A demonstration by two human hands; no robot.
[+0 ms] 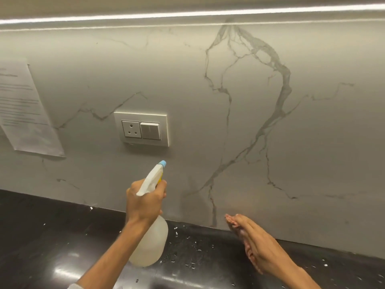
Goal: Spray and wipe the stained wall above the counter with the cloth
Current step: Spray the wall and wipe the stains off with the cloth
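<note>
My left hand (143,202) grips the neck of a translucent white spray bottle (151,240), fingers around the trigger. Its blue nozzle (163,163) points up at the grey marble-veined wall (229,126), just under the socket plate. My right hand (250,240) is held edge-on over the counter near the wall's foot, fingers straight and empty. A faint wet streak darkens the wall to the right of the nozzle. No cloth is in view.
A white socket and switch plate (141,129) sits on the wall above the bottle. A printed paper sheet (25,109) is stuck to the wall at the left. The black glossy counter (52,236) carries scattered water droplets. A light strip (187,14) runs overhead.
</note>
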